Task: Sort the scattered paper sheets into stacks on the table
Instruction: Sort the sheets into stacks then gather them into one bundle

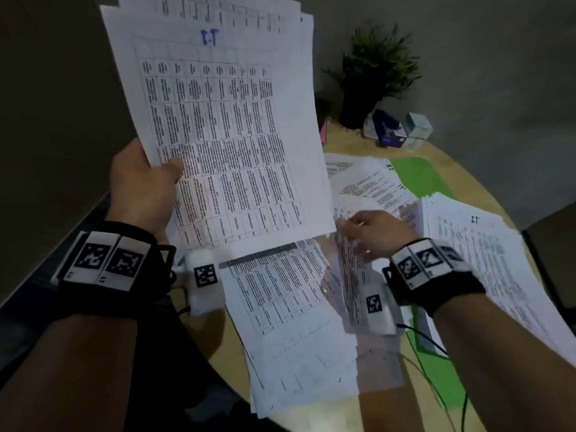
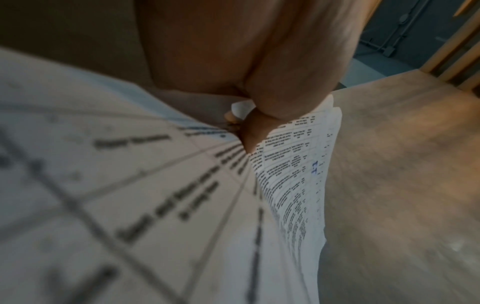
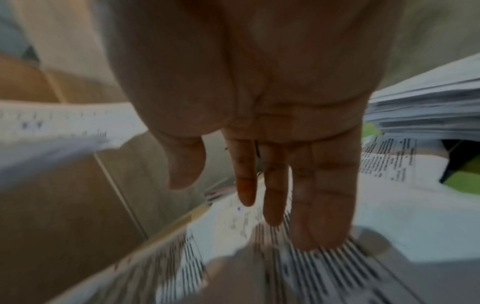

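Note:
My left hand (image 1: pixel 156 176) grips a bundle of printed table sheets (image 1: pixel 224 126) marked "T-1" in blue, held up and tilted above the table's left side; the left wrist view shows the thumb (image 2: pixel 259 123) pinching the sheets (image 2: pixel 293 185). My right hand (image 1: pixel 371 232) hovers with straight fingers (image 3: pixel 272 185) just above loose printed sheets (image 1: pixel 352 275) in the middle of the table, holding nothing. A stack of table sheets (image 1: pixel 290 322) lies near the front edge. A thicker stack (image 1: pixel 486 254) marked "T1" lies at the right.
The round wooden table (image 1: pixel 218 341) carries green folders (image 1: pixel 417 176) under the papers. A potted plant (image 1: pixel 371 76) and small boxes (image 1: pixel 396 129) stand at the back. A thin cable (image 1: pixel 433 375) runs from my right wrist over the front right.

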Motion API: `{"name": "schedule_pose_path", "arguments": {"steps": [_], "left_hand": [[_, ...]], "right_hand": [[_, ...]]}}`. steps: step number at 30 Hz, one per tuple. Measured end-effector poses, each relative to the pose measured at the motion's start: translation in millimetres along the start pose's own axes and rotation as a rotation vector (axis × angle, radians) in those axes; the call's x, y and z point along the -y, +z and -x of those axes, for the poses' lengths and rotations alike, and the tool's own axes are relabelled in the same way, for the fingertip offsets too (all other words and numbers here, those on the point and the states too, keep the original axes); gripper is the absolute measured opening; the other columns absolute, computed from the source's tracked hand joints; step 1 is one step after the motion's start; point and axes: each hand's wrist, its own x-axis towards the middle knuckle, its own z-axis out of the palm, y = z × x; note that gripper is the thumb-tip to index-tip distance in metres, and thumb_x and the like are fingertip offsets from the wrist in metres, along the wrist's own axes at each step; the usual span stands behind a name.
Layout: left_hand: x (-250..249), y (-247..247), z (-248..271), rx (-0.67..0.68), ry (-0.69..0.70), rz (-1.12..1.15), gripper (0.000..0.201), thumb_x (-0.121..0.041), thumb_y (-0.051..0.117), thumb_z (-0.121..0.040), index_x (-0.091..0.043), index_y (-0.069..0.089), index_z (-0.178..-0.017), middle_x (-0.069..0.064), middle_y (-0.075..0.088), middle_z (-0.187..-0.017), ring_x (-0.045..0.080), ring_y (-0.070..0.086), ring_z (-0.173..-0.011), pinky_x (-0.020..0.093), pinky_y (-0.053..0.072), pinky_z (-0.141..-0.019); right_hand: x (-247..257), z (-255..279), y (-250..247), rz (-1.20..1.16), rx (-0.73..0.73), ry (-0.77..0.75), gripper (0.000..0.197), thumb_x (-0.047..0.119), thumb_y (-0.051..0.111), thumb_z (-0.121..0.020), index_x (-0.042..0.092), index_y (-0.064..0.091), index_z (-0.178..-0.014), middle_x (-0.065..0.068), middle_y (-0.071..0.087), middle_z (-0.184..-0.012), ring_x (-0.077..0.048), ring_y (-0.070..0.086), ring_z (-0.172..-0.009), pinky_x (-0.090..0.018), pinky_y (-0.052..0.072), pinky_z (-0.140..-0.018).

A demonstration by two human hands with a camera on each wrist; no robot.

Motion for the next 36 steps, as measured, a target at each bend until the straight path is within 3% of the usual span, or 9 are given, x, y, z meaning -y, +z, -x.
{"name": "schedule_pose_path", "arguments": {"steps": [4, 10, 13, 17, 22, 25, 30, 33, 36], "left_hand": [[-1, 1, 2, -0.002, -0.003, 0.008, 0.037, -0.005, 0.055, -0.094, -0.022, 0.059, -0.127, -0.011, 0.066, -0.113, 0.001, 0.063, -0.097, 0.021, 0.052, -0.082], [1, 2, 0, 0.043, -0.016, 0.031, 0.041, -0.003, 0.054, -0.095, -0.022, 0.057, -0.13, -0.01, 0.065, -0.118, 0.005, 0.063, -0.104, 0.023, 0.051, -0.085], [3, 0, -1, 0.071, -0.024, 0.041, 0.041, -0.003, 0.054, -0.094, -0.022, 0.057, -0.131, -0.01, 0.066, -0.117, 0.005, 0.063, -0.104, 0.028, 0.051, -0.09], [5, 0, -3, 0.099, -0.05, 0.038, 0.039, -0.002, 0.055, -0.094, -0.019, 0.058, -0.129, -0.005, 0.066, -0.118, 0.011, 0.064, -0.106, 0.036, 0.051, -0.095], [3, 5, 1, 0.19, -0.136, 0.101, 0.037, -0.002, 0.053, -0.095, -0.017, 0.059, -0.128, -0.002, 0.067, -0.116, 0.017, 0.064, -0.106, 0.041, 0.05, -0.097], [4, 11, 6, 0.303, -0.201, 0.165, 0.04, 0.002, 0.051, -0.095, -0.009, 0.055, -0.133, 0.007, 0.065, -0.123, 0.023, 0.062, -0.112, 0.044, 0.047, -0.1], [7, 20, 8, 0.498, -0.275, 0.248, 0.044, 0.005, 0.048, -0.093, -0.012, 0.053, -0.134, 0.011, 0.061, -0.13, 0.03, 0.057, -0.122, 0.052, 0.04, -0.106], [7, 28, 13, 0.552, -0.324, 0.335, 0.043, 0.008, 0.044, -0.094, -0.023, 0.071, -0.106, 0.01, 0.067, -0.121, 0.032, 0.059, -0.117, 0.051, 0.048, -0.098], [6, 34, 16, 0.605, -0.345, 0.392, 0.041, 0.007, 0.044, -0.091, -0.015, 0.061, -0.121, 0.011, 0.065, -0.124, 0.027, 0.064, -0.11, 0.043, 0.055, -0.087]], "right_hand": [[10, 1, 21, 0.336, 0.005, 0.051, 0.053, 0.06, 0.063, -0.08, 0.008, 0.061, -0.084, -0.007, 0.06, -0.075, -0.019, 0.057, -0.069, -0.025, 0.043, -0.058], [3, -15, 30, 0.48, 0.033, 0.11, 0.019, 0.009, 0.06, -0.086, 0.001, 0.055, -0.07, -0.005, 0.048, -0.067, -0.023, 0.053, -0.078, -0.024, 0.041, -0.061], [-5, -10, 18, 0.33, 0.008, 0.056, 0.016, 0.006, 0.055, -0.088, -0.005, 0.064, -0.095, -0.011, 0.058, -0.084, -0.023, 0.053, -0.077, -0.022, 0.037, -0.055], [-18, 4, -3, -0.014, -0.065, -0.007, 0.02, 0.01, 0.06, -0.087, 0.012, 0.055, -0.067, -0.006, 0.055, -0.067, -0.02, 0.051, -0.065, -0.03, 0.039, -0.064], [-17, 24, -24, -0.567, -0.196, -0.137, 0.017, 0.001, 0.055, -0.09, 0.012, 0.067, -0.089, -0.01, 0.071, -0.082, -0.025, 0.064, -0.073, -0.035, 0.051, -0.071], [-4, 32, -42, -0.683, -0.221, -0.26, 0.027, -0.003, 0.048, -0.094, 0.016, 0.066, -0.099, -0.001, 0.074, -0.081, -0.015, 0.067, -0.066, -0.022, 0.05, -0.058], [33, 42, -55, -0.749, -0.142, -0.455, 0.032, -0.013, 0.048, -0.088, 0.012, 0.065, -0.101, -0.002, 0.075, -0.087, -0.017, 0.07, -0.077, -0.029, 0.058, -0.07], [58, 51, -65, -0.752, -0.048, -0.571, 0.031, -0.014, 0.049, -0.085, 0.011, 0.063, -0.097, 0.002, 0.074, -0.082, -0.013, 0.069, -0.073, -0.027, 0.056, -0.071], [74, 64, -78, -0.826, 0.043, -0.672, 0.029, -0.012, 0.046, -0.082, 0.007, 0.059, -0.099, -0.001, 0.071, -0.076, -0.011, 0.067, -0.065, -0.02, 0.054, -0.064]]}}
